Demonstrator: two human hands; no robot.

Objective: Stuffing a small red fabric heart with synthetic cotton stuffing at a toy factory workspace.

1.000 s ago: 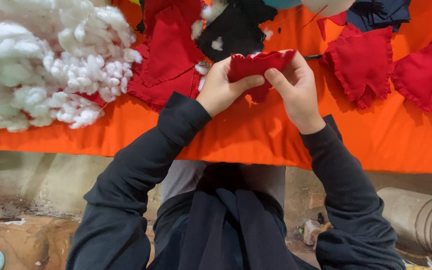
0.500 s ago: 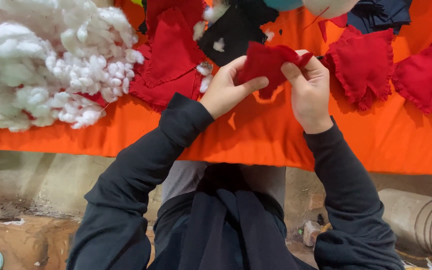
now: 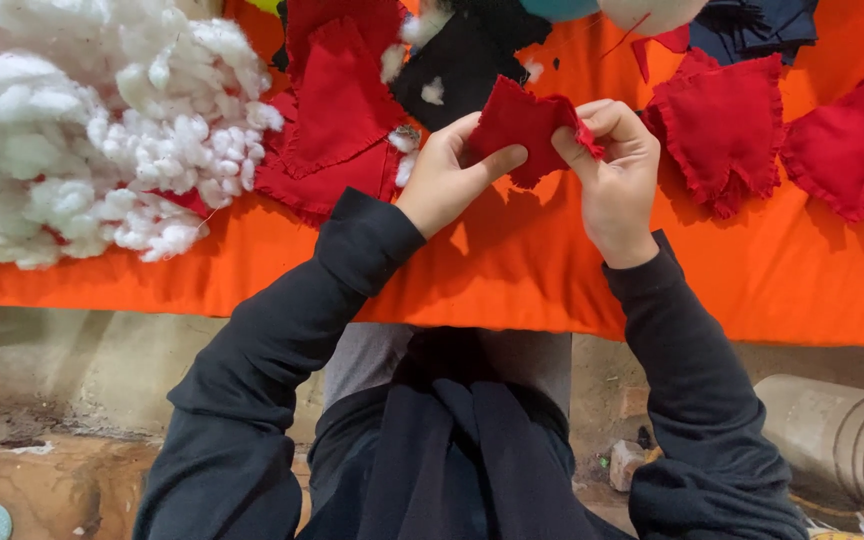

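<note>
Both of my hands hold one small red fabric piece [image 3: 522, 125] with frayed edges above the orange cloth-covered table [image 3: 512, 270]. My left hand [image 3: 447, 180] pinches its lower left side with thumb on top. At the piece's right edge my right hand [image 3: 612, 175] grips it with curled fingers. A black fabric piece [image 3: 457, 65] with white fluff on it lies just behind the held piece.
A big heap of white stuffing [image 3: 72, 130] fills the left of the table. Flat red fabric pieces [image 3: 337, 110] lie beside it. Stuffed red shapes [image 3: 717, 130] lie to the right, another [image 3: 852, 150] at the far right. A ribbed grey cylinder [image 3: 852, 430] lies on the floor.
The red piece went from folded and narrow to spread open and lifted slightly farther over the table. Both hands shifted their grip along its edges.
</note>
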